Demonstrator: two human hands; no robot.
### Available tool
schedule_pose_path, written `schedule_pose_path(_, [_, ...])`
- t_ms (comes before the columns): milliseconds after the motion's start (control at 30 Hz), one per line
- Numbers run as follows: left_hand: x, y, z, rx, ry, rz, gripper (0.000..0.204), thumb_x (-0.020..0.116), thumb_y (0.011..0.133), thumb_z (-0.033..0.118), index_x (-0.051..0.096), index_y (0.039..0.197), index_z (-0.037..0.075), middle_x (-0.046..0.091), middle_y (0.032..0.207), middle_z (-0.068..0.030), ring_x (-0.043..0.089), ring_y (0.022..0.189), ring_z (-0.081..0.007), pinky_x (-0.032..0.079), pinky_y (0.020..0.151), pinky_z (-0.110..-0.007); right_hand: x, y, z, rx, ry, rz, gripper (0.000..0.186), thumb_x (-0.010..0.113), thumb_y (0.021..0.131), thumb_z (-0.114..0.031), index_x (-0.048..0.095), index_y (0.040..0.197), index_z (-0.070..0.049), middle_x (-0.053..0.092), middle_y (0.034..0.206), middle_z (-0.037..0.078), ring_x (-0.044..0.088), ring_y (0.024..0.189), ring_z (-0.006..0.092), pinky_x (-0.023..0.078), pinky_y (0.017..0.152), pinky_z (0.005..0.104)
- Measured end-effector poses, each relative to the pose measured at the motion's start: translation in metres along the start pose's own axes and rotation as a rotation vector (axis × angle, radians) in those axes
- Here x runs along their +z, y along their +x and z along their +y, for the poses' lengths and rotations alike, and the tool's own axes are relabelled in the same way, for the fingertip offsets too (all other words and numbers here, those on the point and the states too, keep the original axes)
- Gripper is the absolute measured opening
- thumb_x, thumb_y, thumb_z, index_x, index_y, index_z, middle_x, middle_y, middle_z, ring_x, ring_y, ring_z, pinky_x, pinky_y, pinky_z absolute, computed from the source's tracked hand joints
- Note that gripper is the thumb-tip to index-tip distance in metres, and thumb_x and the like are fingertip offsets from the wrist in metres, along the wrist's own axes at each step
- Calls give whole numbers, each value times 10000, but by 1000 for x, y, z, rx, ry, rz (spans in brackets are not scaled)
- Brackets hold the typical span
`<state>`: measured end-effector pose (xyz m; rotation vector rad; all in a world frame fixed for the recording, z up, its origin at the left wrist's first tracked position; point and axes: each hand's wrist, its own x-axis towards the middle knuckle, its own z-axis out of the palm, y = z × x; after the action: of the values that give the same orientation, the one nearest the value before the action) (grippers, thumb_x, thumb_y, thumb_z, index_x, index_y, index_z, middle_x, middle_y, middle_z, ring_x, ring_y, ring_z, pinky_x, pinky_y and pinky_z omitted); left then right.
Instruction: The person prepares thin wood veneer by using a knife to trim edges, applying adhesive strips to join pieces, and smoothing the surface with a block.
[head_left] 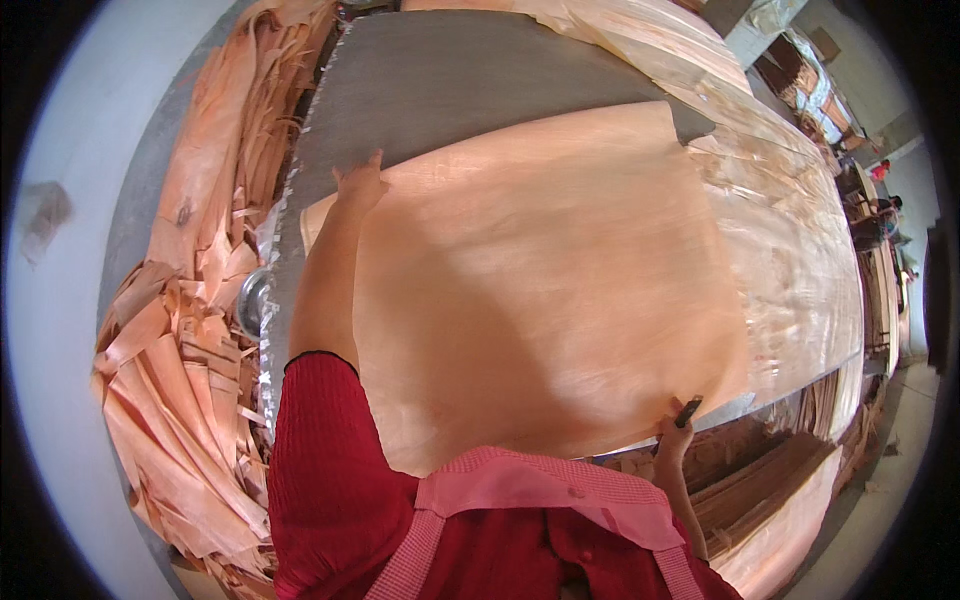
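Sheet: the big peach-tan, thin wood veneer sheet (560, 270) lies across a flat grey tabletop (430, 75), nearest edge right up by the person's waist, so probably an easy reach.
Left hand: the bare left hand (361, 184) is open, fingers spread at the sheet's far-left edge, not gripping anything I can make out; guessing it steadies that side.
Right hand: the bare right hand (675, 432) curls round a short, dark, stick-like tool (688, 411) at the near-right corner, likely keeping it handy to the edge. Its working end is too small to tell, tbh.
Scraps: torn peach veneer strips (180, 400) heap along the left, seemingly out of the way.
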<state>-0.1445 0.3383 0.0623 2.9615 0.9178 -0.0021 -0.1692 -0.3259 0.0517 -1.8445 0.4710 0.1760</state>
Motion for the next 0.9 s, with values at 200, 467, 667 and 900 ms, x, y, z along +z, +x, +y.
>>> schedule_pose_path(200, [-35, -75, 37, 600, -122, 403, 276, 558, 699, 164, 595, 954, 67, 571, 976, -118, 564, 898, -237, 421, 765, -372, 23, -24, 8, 103, -68, 108, 420, 474, 713, 34, 549, 1122, -22, 484, 628, -11, 389, 429, 68, 316, 389, 207])
schedule_pose_path(467, [-26, -66, 66, 270, -419, 460, 311, 567, 802, 231, 566, 1058, 55, 548, 1087, -97, 524, 968, -301, 410, 853, -386, 22, -20, 41, 86, -68, 72, 388, 503, 742, 10, 556, 1122, -46, 494, 668, -7, 401, 449, 70, 332, 385, 209])
schedule_pose_path(667, [33, -76, 89, 275, -436, -60, 169, 591, 766, 233, 643, 841, 91, 617, 753, -121, 595, 712, -260, 462, 672, -381, 17, -14, 44, 78, -102, 90, 370, 498, 754, 0, 562, 1115, -49, 480, 655, -17, 399, 446, 68, 332, 389, 205])
schedule_pose_path(900, [-5, -24, 52, 30, -682, 36, 176, 581, 754, 277, 653, 810, 125, 619, 675, -79, 586, 602, -200, 437, 552, -314, 25, -27, 26, 99, -21, 102, 339, 505, 763, -14, 563, 1097, -26, 443, 623, -35, 385, 466, 59, 320, 423, 218])
